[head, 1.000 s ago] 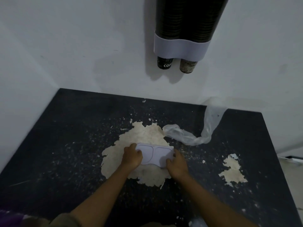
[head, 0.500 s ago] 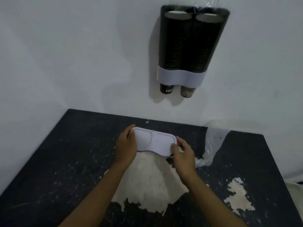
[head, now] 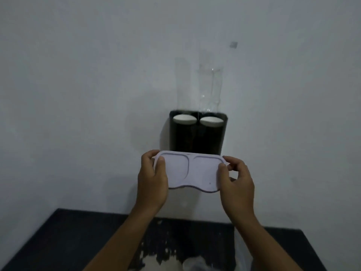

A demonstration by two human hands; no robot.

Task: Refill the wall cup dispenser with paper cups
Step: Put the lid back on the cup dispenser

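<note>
White lid (head: 192, 174) is held in the air in front of the wall, level with the lower part of the wall cup dispenser (head: 198, 133) and overlapping its bottom edge in view. Long axis of the lid runs left-right, parallel to the wall; broad face is tilted toward the camera, far edge higher than near edge. Shape: flat, rounded double-lobe outline, two shallow recessed panels side by side split by a central ridge; near edge dips in at the middle. Smooth matte plastic, one small dark speck on the right panel.

Left end is pinched by the left hand (head: 152, 179), thumb laid on the top face, fingers curled round the edge behind. Right end is pinched the same way by the right hand (head: 237, 181), thumb on top, fingers wrapped behind the rim.

Dispenser is fixed upright on the wall, long axis vertical: two dark glossy tubes side by side, tops open. Paper cups (head: 184, 119) are seen stacked in both tubes, pale round ends showing at the top openings. A clear plastic sleeve (head: 212, 89) is seen standing up out of the right tube, against the wall.

Below, the table (head: 68, 237) is dark, speckled, with a worn pale patch (head: 168, 266) at its near edge.
</note>
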